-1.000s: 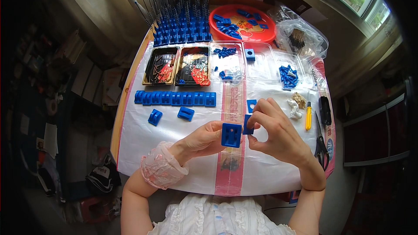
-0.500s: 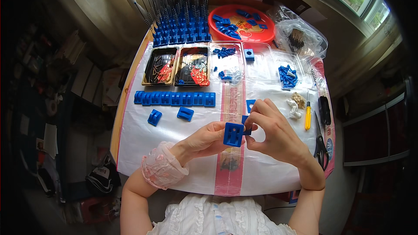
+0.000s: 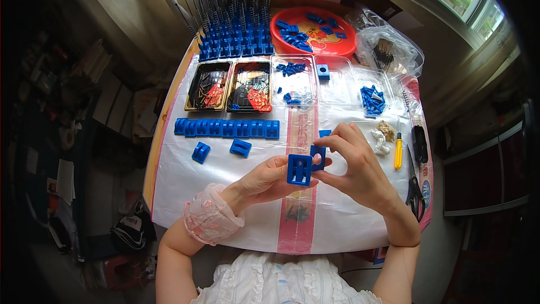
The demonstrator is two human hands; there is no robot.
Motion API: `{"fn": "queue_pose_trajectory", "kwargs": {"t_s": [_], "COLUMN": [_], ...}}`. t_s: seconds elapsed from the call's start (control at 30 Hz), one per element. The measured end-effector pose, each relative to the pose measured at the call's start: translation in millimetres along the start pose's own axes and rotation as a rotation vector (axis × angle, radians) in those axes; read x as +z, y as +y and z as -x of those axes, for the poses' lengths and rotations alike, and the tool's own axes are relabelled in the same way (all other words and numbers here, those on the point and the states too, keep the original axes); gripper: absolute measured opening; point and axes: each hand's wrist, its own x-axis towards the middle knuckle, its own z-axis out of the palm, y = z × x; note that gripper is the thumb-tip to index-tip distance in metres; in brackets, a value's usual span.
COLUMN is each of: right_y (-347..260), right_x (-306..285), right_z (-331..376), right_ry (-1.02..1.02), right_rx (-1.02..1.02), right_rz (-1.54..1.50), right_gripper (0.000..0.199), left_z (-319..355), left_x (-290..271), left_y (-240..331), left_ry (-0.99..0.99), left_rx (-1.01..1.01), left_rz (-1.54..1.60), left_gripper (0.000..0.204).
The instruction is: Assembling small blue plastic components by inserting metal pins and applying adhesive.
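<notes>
Assembly looks partway: a row of blue blocks (image 3: 226, 128) lies finished on the counter (image 3: 349, 225), two loose ones beside it; left hand (image 3: 269, 179) grips a blue square frame (image 3: 299, 169) above the counter; right hand (image 3: 360, 164) pinches a small blue piece (image 3: 318, 156) against it.

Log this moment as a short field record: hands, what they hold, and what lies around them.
left hand: left hand holds a blue square block above the table
right hand: right hand pinches a small blue piece against that block
near row: line of blue blocks on the white sheet
loose parts: two blue blocks in front of the row
trays: two black trays, clear trays, red round tray
tools: yellow-handled screwdriver, scissors at right
</notes>
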Motion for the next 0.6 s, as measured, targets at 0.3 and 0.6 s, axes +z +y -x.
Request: {"fn": "queue_pose_trajectory", "kwargs": {"t_s": [0.3, 0.6], "right_y": [3.6, -6.7], "right_x": [-2.2, -3.6], "right_z": [0.5, 3.7], "right_ry": [0.062, 0.012], "right_rx": [0.019, 0.043], "right_rz": [0.046, 0.105], "right_gripper": [0.044, 0.042], "left_z": [-3.9, -12.2], "left_x": [3.5, -5.7], "left_y": [-0.9, -17.4], "left_ry": [0.083, 0.327], "left_rx": [0.046, 0.024], "left_rz": [0.025, 0.139], "left_gripper": [0.069, 0.034]}}
